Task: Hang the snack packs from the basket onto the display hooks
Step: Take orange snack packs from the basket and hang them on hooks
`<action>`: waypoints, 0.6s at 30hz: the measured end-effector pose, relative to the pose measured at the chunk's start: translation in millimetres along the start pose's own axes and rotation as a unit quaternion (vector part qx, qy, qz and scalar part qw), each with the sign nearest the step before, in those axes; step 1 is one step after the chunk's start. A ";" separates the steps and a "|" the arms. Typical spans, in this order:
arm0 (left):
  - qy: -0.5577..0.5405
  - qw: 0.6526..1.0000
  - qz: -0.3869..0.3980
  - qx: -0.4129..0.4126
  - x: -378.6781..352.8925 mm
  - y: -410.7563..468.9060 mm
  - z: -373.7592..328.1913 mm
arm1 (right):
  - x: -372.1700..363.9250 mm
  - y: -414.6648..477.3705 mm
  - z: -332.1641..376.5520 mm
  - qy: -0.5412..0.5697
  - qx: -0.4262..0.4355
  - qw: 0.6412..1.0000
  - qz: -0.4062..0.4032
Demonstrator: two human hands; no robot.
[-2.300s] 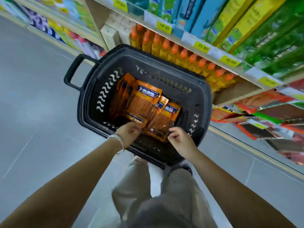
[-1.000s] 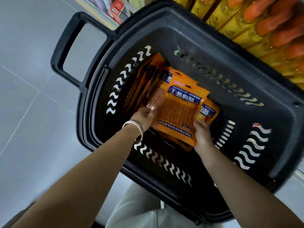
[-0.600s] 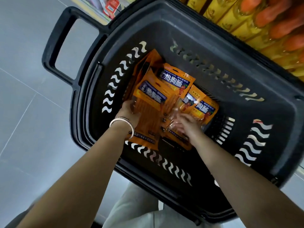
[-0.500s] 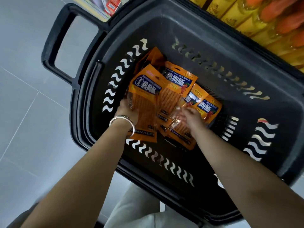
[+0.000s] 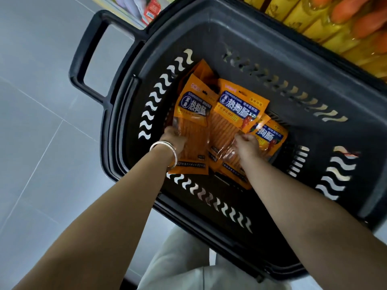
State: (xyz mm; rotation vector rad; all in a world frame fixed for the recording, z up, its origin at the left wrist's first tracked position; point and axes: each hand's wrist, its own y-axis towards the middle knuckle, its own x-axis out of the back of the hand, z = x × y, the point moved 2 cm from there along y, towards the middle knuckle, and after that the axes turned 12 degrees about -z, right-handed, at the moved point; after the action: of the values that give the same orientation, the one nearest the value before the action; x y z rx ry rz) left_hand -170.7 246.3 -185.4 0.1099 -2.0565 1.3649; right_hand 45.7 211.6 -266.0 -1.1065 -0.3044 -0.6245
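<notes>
Floor (image 5: 37,143): grey tiles with thin joints, lying under the basket.
Basket (image 5: 272,49): black plastic, with wavy slots cut in its walls and a looped handle (image 5: 83,59) at one end.
Basket bottom: orange snack packs (image 5: 236,114) lay in an overlapping heap, printed faces up, nearer the handle end; one leaned on the wall there.
Far end: bottom dark, hard to read.
</notes>
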 end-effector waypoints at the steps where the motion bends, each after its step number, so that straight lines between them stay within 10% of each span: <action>1: -0.007 1.000 0.008 -0.001 1.3 -6.1 -1.9 | 10.9 -9.0 -2.2 0.022 -0.005 1.000 0.003; 8: -0.139 0.990 -0.006 -0.012 21.8 -66.2 -20.9 | 92.0 -65.0 -8.0 0.063 0.002 0.998 0.003; 18: -0.165 0.964 -0.021 -0.207 29.5 -185.9 -41.3 | 222.1 -146.0 10.3 0.034 0.283 0.953 -0.103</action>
State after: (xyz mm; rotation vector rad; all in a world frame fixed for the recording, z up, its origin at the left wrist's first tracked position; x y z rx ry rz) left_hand -98.0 205.4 -11.7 0.2079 -2.5594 0.9088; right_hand 133.6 106.8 -37.9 -0.5028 -0.5063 -0.7006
